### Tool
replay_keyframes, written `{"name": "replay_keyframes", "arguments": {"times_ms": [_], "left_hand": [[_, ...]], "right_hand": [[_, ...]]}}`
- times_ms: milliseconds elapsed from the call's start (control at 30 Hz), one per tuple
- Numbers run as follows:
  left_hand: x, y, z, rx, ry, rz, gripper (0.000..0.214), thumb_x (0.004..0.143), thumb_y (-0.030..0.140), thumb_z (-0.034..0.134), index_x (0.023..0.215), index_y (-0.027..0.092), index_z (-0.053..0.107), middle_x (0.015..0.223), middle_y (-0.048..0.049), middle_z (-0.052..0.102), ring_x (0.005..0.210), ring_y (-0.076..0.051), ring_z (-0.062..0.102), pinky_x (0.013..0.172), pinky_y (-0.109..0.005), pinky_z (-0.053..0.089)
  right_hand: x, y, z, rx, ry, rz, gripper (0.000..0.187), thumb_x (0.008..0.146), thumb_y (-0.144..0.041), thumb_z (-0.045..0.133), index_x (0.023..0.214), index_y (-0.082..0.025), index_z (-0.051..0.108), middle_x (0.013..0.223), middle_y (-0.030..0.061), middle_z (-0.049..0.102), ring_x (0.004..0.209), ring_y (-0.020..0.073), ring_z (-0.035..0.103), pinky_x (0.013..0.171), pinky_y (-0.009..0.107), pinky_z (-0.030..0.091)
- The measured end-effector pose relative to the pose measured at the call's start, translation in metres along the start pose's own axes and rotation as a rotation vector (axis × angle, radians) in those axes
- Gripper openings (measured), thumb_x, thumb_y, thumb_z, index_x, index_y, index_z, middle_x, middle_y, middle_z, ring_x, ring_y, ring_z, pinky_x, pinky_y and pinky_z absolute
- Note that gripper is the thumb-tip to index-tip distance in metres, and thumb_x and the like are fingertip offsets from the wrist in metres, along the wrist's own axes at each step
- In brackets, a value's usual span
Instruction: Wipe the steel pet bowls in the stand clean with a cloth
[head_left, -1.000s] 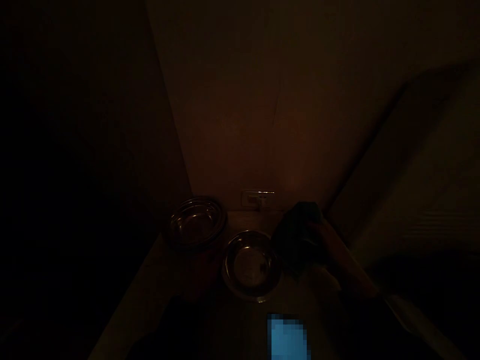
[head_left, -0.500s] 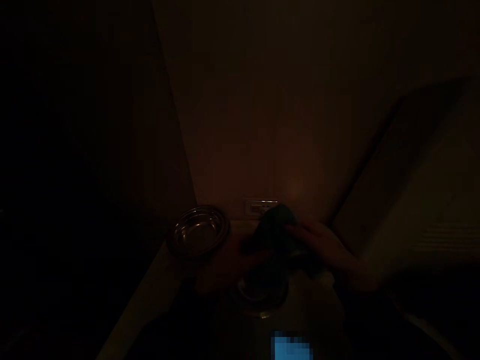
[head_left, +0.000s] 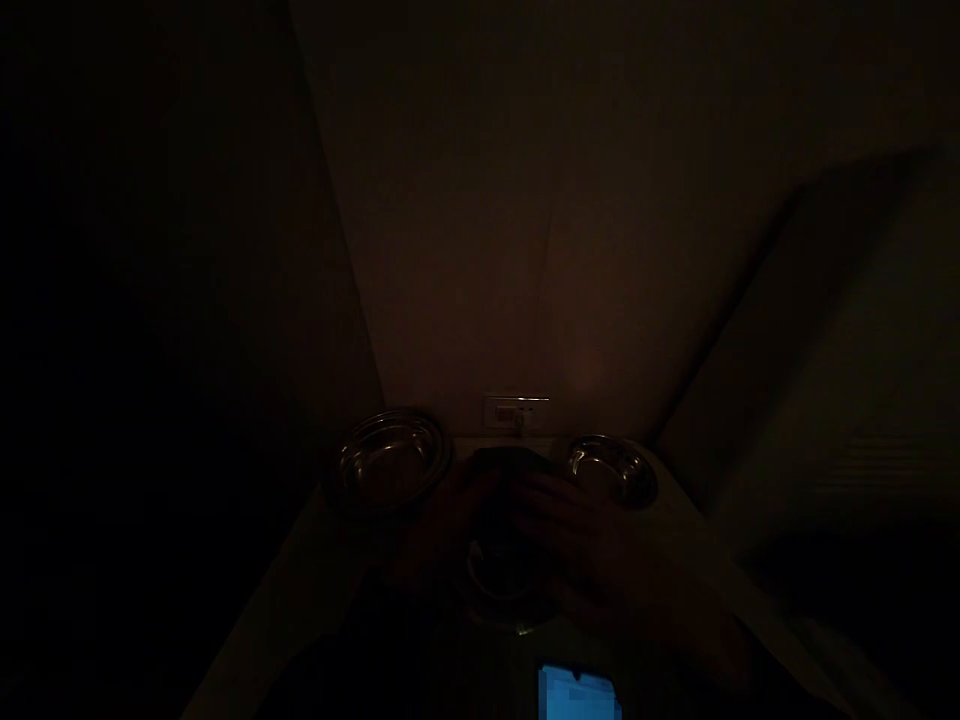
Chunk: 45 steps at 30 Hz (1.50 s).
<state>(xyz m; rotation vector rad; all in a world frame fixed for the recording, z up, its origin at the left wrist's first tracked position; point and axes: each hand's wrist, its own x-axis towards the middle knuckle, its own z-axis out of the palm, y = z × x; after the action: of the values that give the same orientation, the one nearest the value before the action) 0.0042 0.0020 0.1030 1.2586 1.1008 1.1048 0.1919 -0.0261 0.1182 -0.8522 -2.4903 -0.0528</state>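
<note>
In very dim light, both my hands are close together over a round dish (head_left: 517,628) with a shiny rim. Between them is a dark green, floppy thing (head_left: 510,460), perhaps a cloth; its kind is too dark to make out. My left hand (head_left: 442,525) grips its left side. From the right, my right hand (head_left: 585,530) lies on it with bent fingers. Fingertips and the dish's inside are mostly lost in shadow.
A shiny metal bowl (head_left: 390,465) stands at the left of the table (head_left: 262,610), and a smaller metal bowl (head_left: 611,472) at the right. Behind, a wall socket (head_left: 516,411) holds a plug. A lit phone (head_left: 577,692) lies at the near edge.
The green thing has come down and left, lower between my hands. My right hand has moved left and nearer, uncovering the right bowl. The view has shifted slightly.
</note>
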Motion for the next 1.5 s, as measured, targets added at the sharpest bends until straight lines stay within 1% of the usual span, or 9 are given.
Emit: {"name": "replay_keyframes", "arguments": {"times_ms": [100, 233, 433, 533, 667, 733, 900, 1133, 1500], "left_hand": [[0.001, -0.002, -0.005, -0.083, -0.093, -0.083, 0.034, 0.081, 0.033, 0.058, 0.109, 0.014, 0.063, 0.113, -0.0097, 0.069, 0.104, -0.023, 0.064, 0.088, -0.032, 0.051], [0.002, 0.0, -0.008, 0.002, -0.215, -0.061, 0.034, 0.078, 0.035, 0.062, 0.106, 0.016, 0.066, 0.107, -0.0072, 0.071, 0.098, -0.023, 0.066, 0.082, -0.032, 0.052], [-0.003, -0.012, -0.024, 0.282, 0.182, 0.131, 0.03, 0.082, 0.039, 0.055, 0.094, 0.015, 0.068, 0.096, -0.0068, 0.072, 0.09, -0.021, 0.066, 0.077, -0.031, 0.052], [-0.013, -0.025, -0.038, 0.451, 0.328, 0.074, 0.036, 0.088, 0.045, 0.044, 0.091, 0.017, 0.067, 0.086, -0.006, 0.072, 0.08, -0.021, 0.066, 0.07, -0.031, 0.049], [-0.022, -0.042, -0.045, 0.629, 0.344, -0.053, 0.038, 0.091, 0.042, 0.04, 0.105, 0.016, 0.064, 0.099, -0.0115, 0.071, 0.091, -0.026, 0.066, 0.078, -0.036, 0.047], [-0.024, -0.052, -0.043, 0.689, 0.359, -0.091, 0.036, 0.091, 0.038, 0.04, 0.104, 0.013, 0.063, 0.102, -0.0154, 0.07, 0.096, -0.028, 0.065, 0.083, -0.038, 0.046], [-0.025, -0.076, -0.037, 0.621, 0.335, -0.04, 0.037, 0.093, 0.032, 0.037, 0.116, 0.015, 0.061, 0.116, -0.0152, 0.066, 0.107, -0.026, 0.062, 0.092, -0.038, 0.043], [-0.016, -0.086, -0.035, 0.227, 0.321, -0.102, 0.035, 0.091, 0.023, 0.04, 0.114, 0.011, 0.064, 0.121, -0.0132, 0.065, 0.113, -0.022, 0.06, 0.099, -0.035, 0.042], [-0.013, -0.081, -0.033, 0.25, 0.368, -0.087, 0.03, 0.089, 0.02, 0.042, 0.097, 0.008, 0.069, 0.101, -0.0149, 0.071, 0.094, -0.025, 0.066, 0.085, -0.036, 0.048]], "right_hand": [[-0.004, 0.014, -0.006, 0.176, 0.238, 0.273, 0.044, 0.086, -0.028, 0.053, 0.13, -0.023, 0.053, 0.137, 0.0098, 0.053, 0.125, 0.025, 0.05, 0.101, 0.05, 0.043], [0.004, 0.03, 0.0, 0.439, 0.041, 0.494, 0.054, 0.083, -0.039, 0.06, 0.133, -0.026, 0.049, 0.125, 0.0064, 0.063, 0.108, 0.0227, 0.063, 0.086, 0.039, 0.054], [0.011, 0.037, 0.002, 0.33, 0.05, 0.535, 0.025, 0.087, -0.033, 0.049, 0.102, -0.02, 0.066, 0.095, 0.0061, 0.071, 0.083, 0.0209, 0.067, 0.073, 0.035, 0.054], [0.014, 0.028, 0.002, 0.044, 0.05, 0.451, 0.027, 0.086, -0.026, 0.051, 0.109, -0.016, 0.06, 0.106, 0.0122, 0.068, 0.093, 0.0249, 0.063, 0.082, 0.042, 0.05], [0.024, 0.003, 0.028, -0.211, -0.299, 0.356, 0.03, 0.085, -0.007, 0.043, 0.109, -0.015, 0.059, 0.124, 0.0177, 0.059, 0.109, 0.0312, 0.056, 0.088, 0.049, 0.046], [0.029, -0.007, 0.049, -0.174, -0.431, 0.381, 0.032, 0.084, -0.006, 0.044, 0.11, -0.015, 0.059, 0.121, 0.0176, 0.061, 0.111, 0.0318, 0.055, 0.088, 0.05, 0.046], [0.032, -0.011, 0.08, -0.078, -0.484, 0.429, 0.034, 0.084, -0.015, 0.05, 0.116, -0.013, 0.057, 0.119, 0.0176, 0.062, 0.105, 0.0285, 0.059, 0.086, 0.042, 0.049], [0.037, -0.006, 0.083, 0.123, -0.517, 0.377, 0.033, 0.091, -0.021, 0.042, 0.116, -0.014, 0.063, 0.121, 0.0146, 0.061, 0.113, 0.0253, 0.056, 0.097, 0.038, 0.042], [0.035, -0.002, 0.08, 0.328, -0.686, 0.16, 0.025, 0.084, -0.017, 0.055, 0.101, -0.025, 0.071, 0.112, 0.0034, 0.064, 0.095, 0.015, 0.06, 0.087, 0.026, 0.046]]}}
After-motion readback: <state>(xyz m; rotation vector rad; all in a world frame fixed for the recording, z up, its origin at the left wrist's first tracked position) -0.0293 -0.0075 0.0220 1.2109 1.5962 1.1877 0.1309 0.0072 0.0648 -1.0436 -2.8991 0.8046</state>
